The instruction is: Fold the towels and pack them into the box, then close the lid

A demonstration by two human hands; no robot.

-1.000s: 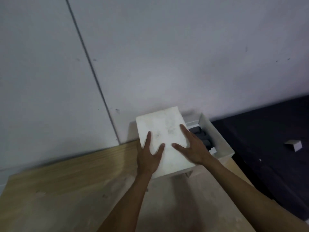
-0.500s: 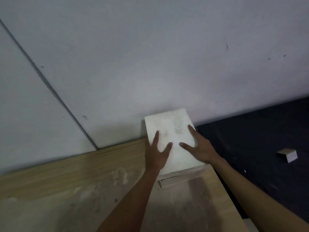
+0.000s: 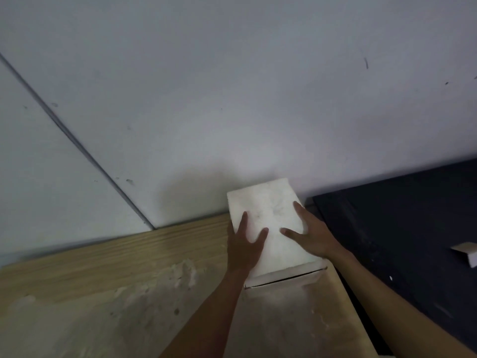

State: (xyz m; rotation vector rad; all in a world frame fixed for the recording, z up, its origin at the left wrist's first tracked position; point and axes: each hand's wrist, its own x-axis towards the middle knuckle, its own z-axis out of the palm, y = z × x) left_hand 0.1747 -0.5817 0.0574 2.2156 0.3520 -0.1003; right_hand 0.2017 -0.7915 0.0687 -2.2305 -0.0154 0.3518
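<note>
A white box lid [image 3: 265, 208] lies over the box at the far right corner of the wooden table, against the wall. Below the lid's near edge a strip of the white box front [image 3: 286, 279] shows, with a thin dark gap along it. My left hand [image 3: 245, 244] rests flat on the lid's left side, fingers spread. My right hand [image 3: 309, 233] lies flat on the lid's right side, fingers reaching over its right edge. The towels are hidden under the lid.
The wooden table [image 3: 116, 280] stretches left and toward me, its surface worn and pale. A grey wall [image 3: 232, 99] stands right behind the box. Right of the table lies a dark surface [image 3: 400, 228] with a small pale block [image 3: 467, 254] on it.
The lid has slid right over the box, covering the dark towels and the open right part seen one second ago. Both hands stayed flat on it. The view has shifted.
</note>
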